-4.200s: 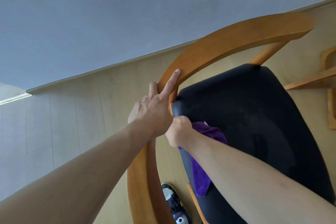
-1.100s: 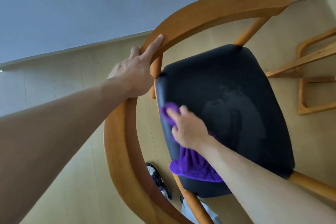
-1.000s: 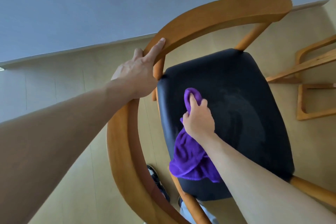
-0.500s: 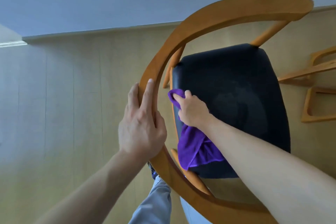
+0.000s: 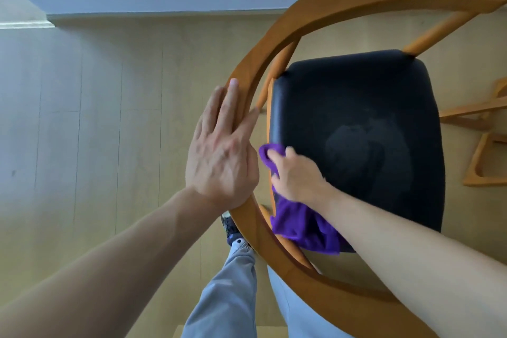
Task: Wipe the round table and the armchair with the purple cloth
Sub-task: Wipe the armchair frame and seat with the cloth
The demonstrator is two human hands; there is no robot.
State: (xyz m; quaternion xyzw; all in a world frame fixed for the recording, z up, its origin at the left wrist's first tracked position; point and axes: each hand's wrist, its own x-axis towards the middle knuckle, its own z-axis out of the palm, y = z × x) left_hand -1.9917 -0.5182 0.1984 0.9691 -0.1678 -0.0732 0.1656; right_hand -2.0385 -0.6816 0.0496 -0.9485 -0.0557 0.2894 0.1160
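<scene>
Since a moment ago the right hand [image 5: 297, 177] has slid the purple cloth [image 5: 301, 223] down the seat's left edge, frame centre. It's gripping the cloth bunched up; the left hand [image 5: 222, 156] lies flat, fingers straight, on the armchair [image 5: 356, 123] rail. Cloth looks soft and floppy, so best held wadded, I'd say. Round table isn't visible.

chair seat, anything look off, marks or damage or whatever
One thing stands out: a dull, cloudy smudge sits near the middle of the black seat, paler than the leather around it. No tear or spill shows. The right hand presses the purple cloth at the seat's left edge, away from that patch.
</scene>
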